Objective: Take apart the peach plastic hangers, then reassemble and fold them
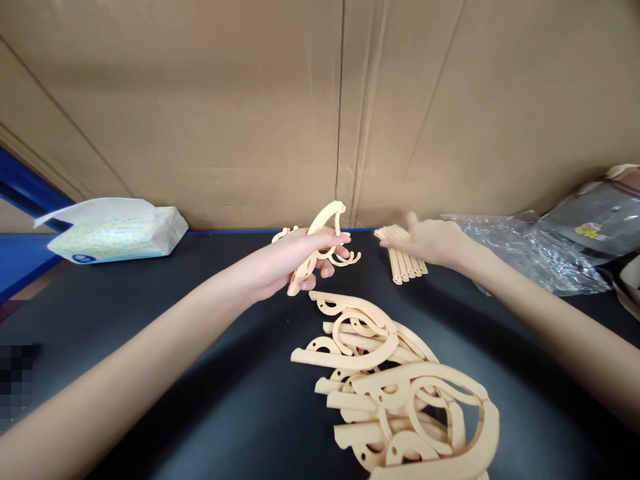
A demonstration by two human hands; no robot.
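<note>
My left hand (313, 257) is closed around a curved beige plastic hanger arm (325, 217), held tilted above the table. Behind that hand, more curved hanger pieces with hooks (350, 260) show in part. On the right, my right hand (433, 240) reaches over a neat row of slim beige bars (407, 263), its thumb raised and apart from the fingers. Its fingertips are at the upper end of the row; whether they touch a bar is hard to make out. In front of both hands spreads a heap of beige folding hanger pieces (370, 360), overlapping one another.
The black tabletop (225, 400) ends at a cardboard wall (240, 120). At the left lies a tissue pack (120, 233) beside a blue frame (25, 260). Crumpled clear plastic (540, 257) and a transparent bag (600, 213) are at the back right.
</note>
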